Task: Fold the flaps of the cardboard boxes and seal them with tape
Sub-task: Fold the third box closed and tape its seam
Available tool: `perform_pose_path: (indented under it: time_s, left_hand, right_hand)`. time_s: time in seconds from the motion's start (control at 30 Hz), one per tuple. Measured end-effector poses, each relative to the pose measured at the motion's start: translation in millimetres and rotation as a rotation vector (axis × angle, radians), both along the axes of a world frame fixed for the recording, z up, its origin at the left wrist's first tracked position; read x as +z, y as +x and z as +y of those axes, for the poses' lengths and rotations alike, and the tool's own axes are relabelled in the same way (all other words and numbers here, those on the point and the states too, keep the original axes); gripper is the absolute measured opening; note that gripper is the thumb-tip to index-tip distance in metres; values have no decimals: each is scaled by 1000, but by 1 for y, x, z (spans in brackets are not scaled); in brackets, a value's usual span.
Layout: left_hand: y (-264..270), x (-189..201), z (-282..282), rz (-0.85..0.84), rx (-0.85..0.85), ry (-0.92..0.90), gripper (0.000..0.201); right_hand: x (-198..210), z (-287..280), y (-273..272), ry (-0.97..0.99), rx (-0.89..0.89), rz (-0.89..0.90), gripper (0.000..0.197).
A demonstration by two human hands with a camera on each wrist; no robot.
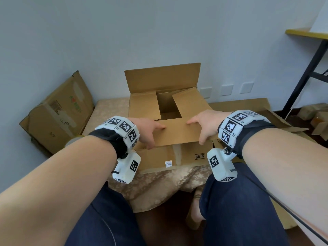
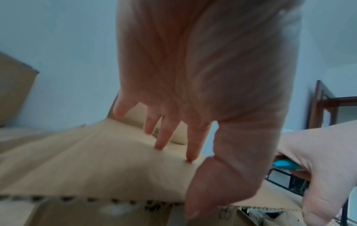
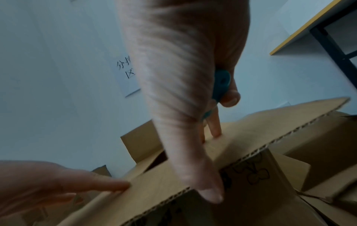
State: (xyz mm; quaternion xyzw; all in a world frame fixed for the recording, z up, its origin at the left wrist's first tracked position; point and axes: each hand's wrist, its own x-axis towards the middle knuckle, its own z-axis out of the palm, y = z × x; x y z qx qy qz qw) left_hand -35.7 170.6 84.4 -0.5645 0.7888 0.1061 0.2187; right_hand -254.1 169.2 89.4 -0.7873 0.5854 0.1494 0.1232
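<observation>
Far left: a flattened cardboard box point(image 1: 58, 112) leans against the wall point(image 1: 88, 32). Centre: the open cardboard box point(image 1: 168, 153) sits on a patterned-cloth surface point(image 1: 156, 181) in front of the person's knees. Left hand point(image 1: 147, 129) grips the near flap point(image 1: 177, 132) at its left end, fingers point(image 2: 190, 145) spread on top, thumb at the edge. Side flaps lie folded in; far flap point(image 1: 162, 77) stands upright. Right hand point(image 1: 205, 124) pinches the near flap's right end, thumb under the edge, one finger pressing on top, and curls the others around a teal object point(image 3: 220, 85); what it is cannot be told. Far right: a dark-legged desk point(image 1: 308, 55).
</observation>
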Motion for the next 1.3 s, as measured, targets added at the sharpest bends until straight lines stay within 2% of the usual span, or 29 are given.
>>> perform_pose_path:
  time_s: [0.17,0.23,0.3,0.4,0.53,0.67,0.73,0.83,0.97,1.17,1.3]
  left_hand:
    - [-2,32,0,45,-46,-15,72]
    - [0,42,-2,125,-10,-36,65]
    - [3,50,-4,235,28,-152,55]
    - [7,52,-13,316,67,-398,48]
    - [15,39,-30,416,192,-584,48]
    - [16,17,-40,375,184,-863,49]
    - [14,6,-45,349,215,-915,51]
    - [12,-8,-57,344,302,-880,57]
    - [15,-26,-72,341,359,-656,64]
    - [22,-48,-85,369,386,-408,54]
    - [23,-58,-88,326,335,-327,82]
  right_hand:
    - [22,1,4,-85,22,-79,58]
    - [28,-1,5,-155,-2,-167,40]
    - [32,-5,6,-291,-39,-249,24]
    - [34,-11,7,-560,-105,-275,29]
    - [24,-23,8,-836,-158,-294,45]
    - [7,-43,6,-877,-232,-264,55]
    - [-3,-53,4,-831,-250,-228,56]
    - [-16,-65,2,-745,-269,-160,57]
    - [-33,-76,-3,-626,-334,-131,48]
    - [-59,-91,-17,-453,-415,-135,45]
    - [-65,-97,-23,-353,-462,-170,50]
